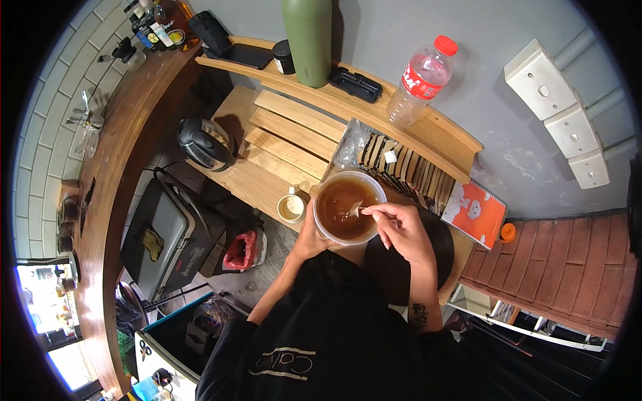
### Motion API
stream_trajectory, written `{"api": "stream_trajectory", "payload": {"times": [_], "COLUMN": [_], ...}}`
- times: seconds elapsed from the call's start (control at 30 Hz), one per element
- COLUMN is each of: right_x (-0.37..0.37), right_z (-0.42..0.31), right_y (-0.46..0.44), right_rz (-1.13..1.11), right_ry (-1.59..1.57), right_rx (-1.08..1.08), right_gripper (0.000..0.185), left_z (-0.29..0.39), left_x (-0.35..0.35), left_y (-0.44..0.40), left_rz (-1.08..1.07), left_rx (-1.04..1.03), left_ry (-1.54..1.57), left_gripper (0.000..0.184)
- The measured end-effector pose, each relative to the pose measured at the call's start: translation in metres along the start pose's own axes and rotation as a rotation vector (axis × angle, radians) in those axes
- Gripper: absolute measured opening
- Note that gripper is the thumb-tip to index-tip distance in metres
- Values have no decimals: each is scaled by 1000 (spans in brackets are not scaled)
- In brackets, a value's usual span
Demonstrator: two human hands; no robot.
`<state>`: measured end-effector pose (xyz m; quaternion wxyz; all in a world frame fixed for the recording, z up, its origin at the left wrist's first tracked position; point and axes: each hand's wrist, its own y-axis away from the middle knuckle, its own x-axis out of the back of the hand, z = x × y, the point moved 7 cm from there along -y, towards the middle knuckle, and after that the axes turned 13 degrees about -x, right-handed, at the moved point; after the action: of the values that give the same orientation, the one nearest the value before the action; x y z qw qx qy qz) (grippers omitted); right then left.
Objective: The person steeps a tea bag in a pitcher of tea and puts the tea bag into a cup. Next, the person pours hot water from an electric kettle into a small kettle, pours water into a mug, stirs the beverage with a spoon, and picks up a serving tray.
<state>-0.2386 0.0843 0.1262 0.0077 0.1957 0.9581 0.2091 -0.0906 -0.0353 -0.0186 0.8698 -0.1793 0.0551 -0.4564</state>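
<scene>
Near the centre of the frame, the left hand [310, 235] grips a white tub [354, 174] of brown liquid [336, 199] while the right hand [403, 232] pinches a small pale item [358, 206] over it, a mug [291, 208] just left, a kettle [206, 144] at upper left, and a green bottle [307, 43] farther off at top centre.

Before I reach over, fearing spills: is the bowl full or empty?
Not empty: brown liquid spreads across the bowl; how full, I cannot tell.
</scene>
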Motion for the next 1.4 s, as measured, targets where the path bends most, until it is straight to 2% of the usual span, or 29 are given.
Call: {"api": "stream_trajectory", "payload": {"times": [0.1, 0.23, 0.33, 0.5, 0.6, 0.8, 1.03, 1.13, 1.23, 1.4], "right_x": [5, 1, -4, 1, 0, -6, -3, -8, -7, 3], "right_z": [-22, -7, 13, -14, -22, 14, -14, 15, 10, -14], "right_y": [16, 7, -5, 11, 15, -6, 9, -7, 0, 10], "right_rz": [-7, -10, -48, -13, -21, -27, -4, -1, -40, -55], "right_ry": [-18, -20, -3, -88, -27, -48, -61, -84, -82, -133], "right_rx": [94, 87, -1, 51, 89, -22, 94, -10, -22, 92], "right_gripper": [23, 23, 23, 23, 23, 22, 23, 22, 22, 23], "left_z": [2, 1, -3, -3, 0, -6, -8, -4, -6, -2], "left_x": [-3, -2, -1, 0, -1, 0, -3, -2, 1, -3], "left_y": [-1, -2, 1, 2, -2, 3, -2, 0, 4, 0], "left_rz": [17, 32, 9, 7, 4, 0, 7, 8, 5, -6], "left_rx": [-19, -18, 29, 14, -1, 32, 14, -6, -1, 4], "left_ry": [25, 83, 32, 3, 7, -5, 74, 45, -51, 26], "left_gripper": [137, 137, 137, 136, 137, 136, 136, 136, 136, 138]}}
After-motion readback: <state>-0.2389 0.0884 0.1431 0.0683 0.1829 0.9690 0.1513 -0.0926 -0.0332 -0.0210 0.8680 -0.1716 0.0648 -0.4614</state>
